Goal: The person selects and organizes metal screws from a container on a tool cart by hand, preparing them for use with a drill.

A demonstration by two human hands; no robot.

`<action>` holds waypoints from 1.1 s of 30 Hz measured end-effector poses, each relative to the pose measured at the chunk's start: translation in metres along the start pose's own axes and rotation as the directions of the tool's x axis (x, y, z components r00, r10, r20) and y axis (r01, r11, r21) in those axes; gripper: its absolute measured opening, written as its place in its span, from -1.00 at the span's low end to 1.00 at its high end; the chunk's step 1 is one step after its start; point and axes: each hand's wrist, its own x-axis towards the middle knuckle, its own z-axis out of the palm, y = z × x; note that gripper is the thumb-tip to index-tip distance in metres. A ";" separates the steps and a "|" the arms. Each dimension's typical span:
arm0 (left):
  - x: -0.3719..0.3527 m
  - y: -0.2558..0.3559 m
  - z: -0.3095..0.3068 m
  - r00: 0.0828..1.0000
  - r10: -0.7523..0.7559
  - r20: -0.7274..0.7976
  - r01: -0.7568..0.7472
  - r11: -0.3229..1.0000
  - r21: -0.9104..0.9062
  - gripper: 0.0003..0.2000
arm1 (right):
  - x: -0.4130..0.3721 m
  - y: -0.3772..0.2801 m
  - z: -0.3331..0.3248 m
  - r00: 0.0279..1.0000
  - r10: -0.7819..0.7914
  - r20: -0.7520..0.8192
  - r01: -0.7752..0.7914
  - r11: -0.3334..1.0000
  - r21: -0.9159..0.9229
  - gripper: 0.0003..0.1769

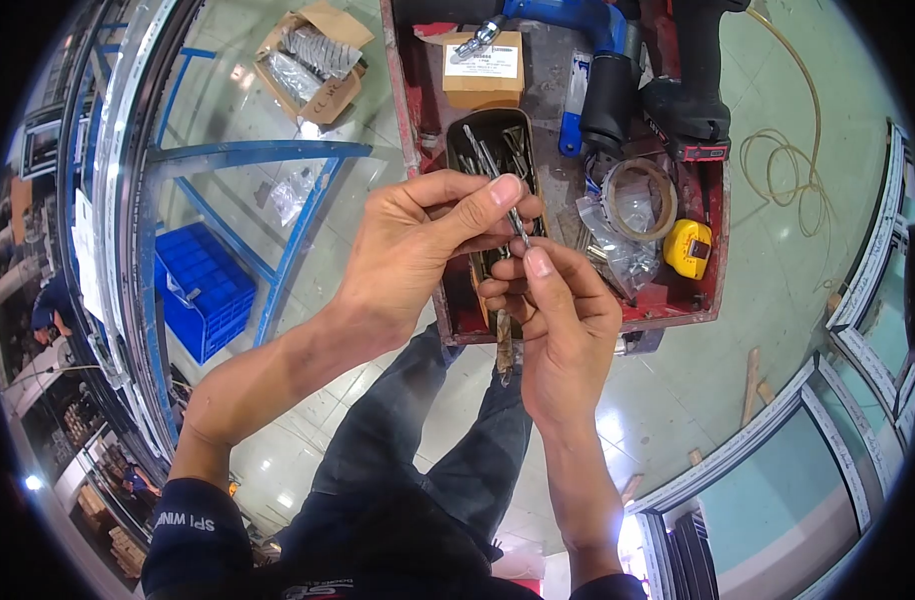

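Drill bit point(519, 228) lies pinched between left hand point(418, 250) and right hand point(560, 322) grips.

1. One head-worn view here, a wide fisheye, tipped steeply down over the person's own legs to the floor point(778, 300).
2. It's in close: left hand point(408, 250) and right hand point(563, 325) fill the centre, red tool tray point(678, 308) just beyond.
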 end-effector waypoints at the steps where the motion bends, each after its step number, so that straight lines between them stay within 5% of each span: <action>1: 0.000 -0.001 0.001 1.000 0.015 0.002 -0.015 1.000 0.009 -0.76 | 0.000 0.000 0.000 1.000 0.004 -0.005 -0.004 1.000 -0.003 -0.71; 12: 0.000 0.003 0.005 0.993 -0.107 -0.057 0.107 0.994 -0.007 -0.76 | -0.002 0.000 -0.004 1.000 -0.010 -0.014 0.010 1.000 0.024 -0.72; 17: -0.004 -0.004 0.010 1.000 0.003 -0.030 -0.002 0.999 0.041 -0.76 | -0.003 -0.002 -0.006 1.000 -0.005 -0.026 0.006 1.000 0.029 -0.71; 23: 0.000 0.002 0.011 0.989 -0.128 -0.069 0.128 0.992 -0.008 -0.74 | -0.004 -0.004 -0.009 0.999 -0.022 -0.032 0.023 0.999 0.028 -0.71; 33: -0.007 0.003 0.020 0.998 -0.061 0.001 0.061 0.998 0.035 -0.70 | -0.004 -0.007 -0.012 0.995 -0.081 -0.051 0.082 0.997 0.015 -0.73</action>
